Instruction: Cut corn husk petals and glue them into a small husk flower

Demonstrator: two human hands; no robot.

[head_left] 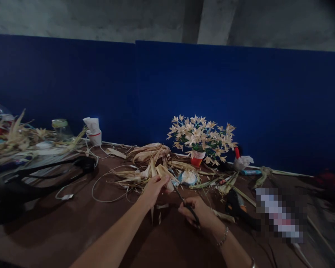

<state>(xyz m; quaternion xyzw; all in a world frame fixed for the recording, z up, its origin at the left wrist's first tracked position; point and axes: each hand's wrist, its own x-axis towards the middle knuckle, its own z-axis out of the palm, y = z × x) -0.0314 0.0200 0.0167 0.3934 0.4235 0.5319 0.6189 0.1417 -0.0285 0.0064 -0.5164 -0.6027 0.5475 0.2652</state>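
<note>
My left hand (154,190) pinches a pale strip of dried corn husk (162,172) over the middle of the table. In my right hand (194,211) is a pair of dark-handled scissors (190,210), its blades pointing up and left toward the husk. Whether the blades touch the husk is too small to tell. Just behind my hands lies a heap of dried husks (148,153). A blue-rimmed dish of pale bits (188,178) sits beyond the scissors. Small husk scraps (159,217) lie on the table below my left hand.
A red cup (197,158) holding pale husk flowers (201,134) stands at the back. To the right lies a black glue gun (237,206). Black straps (69,167), white cables (93,191), a glass jar (61,129) and more husks (15,136) occupy the left. A blue partition (240,93) runs behind.
</note>
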